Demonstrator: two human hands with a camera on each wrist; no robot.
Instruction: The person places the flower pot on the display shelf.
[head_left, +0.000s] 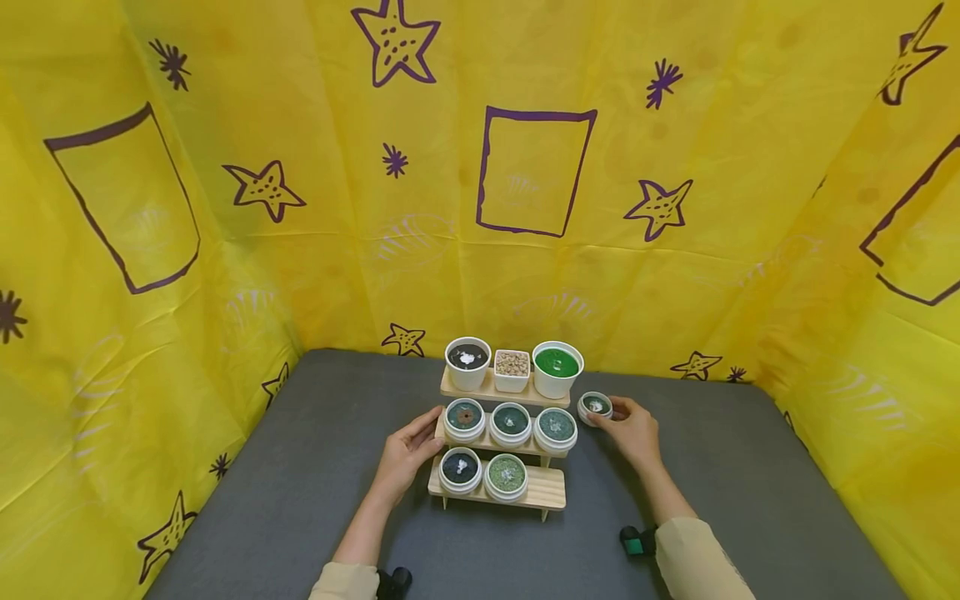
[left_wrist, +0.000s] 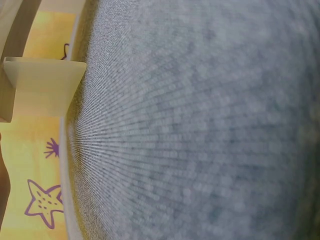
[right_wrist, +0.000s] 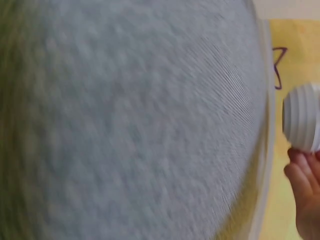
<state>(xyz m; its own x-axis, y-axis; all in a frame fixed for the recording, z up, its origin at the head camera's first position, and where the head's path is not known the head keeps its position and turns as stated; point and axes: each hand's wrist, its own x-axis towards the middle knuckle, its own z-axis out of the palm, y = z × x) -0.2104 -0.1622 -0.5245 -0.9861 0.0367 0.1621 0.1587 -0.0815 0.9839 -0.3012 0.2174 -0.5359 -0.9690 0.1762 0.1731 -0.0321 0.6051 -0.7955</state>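
A tiered wooden stand (head_left: 551, 492) bears several white cups on three shelves. At the left end of its middle shelf, my left hand (head_left: 401, 458) grips the edge between thumb and fingers, beside a cup with a brown flower-like mark (head_left: 465, 415). My right hand (head_left: 633, 429) pinches a small white round cup (head_left: 596, 407) with dark green contents and a pale patch, to the right of the stand. The cup's ribbed side (right_wrist: 300, 117) shows in the right wrist view, with the fingers against it. A wooden shelf and a pale support (left_wrist: 45, 85) appear in the left wrist view.
Across the top shelf stand a dark-filled cup (head_left: 468, 362), a square cup of beige bits (head_left: 512, 370) and a bright green cup (head_left: 557, 368). Two cups sit on the bottom shelf. Yellow patterned cloth (head_left: 337, 250) encloses the grey table (head_left: 300, 500).
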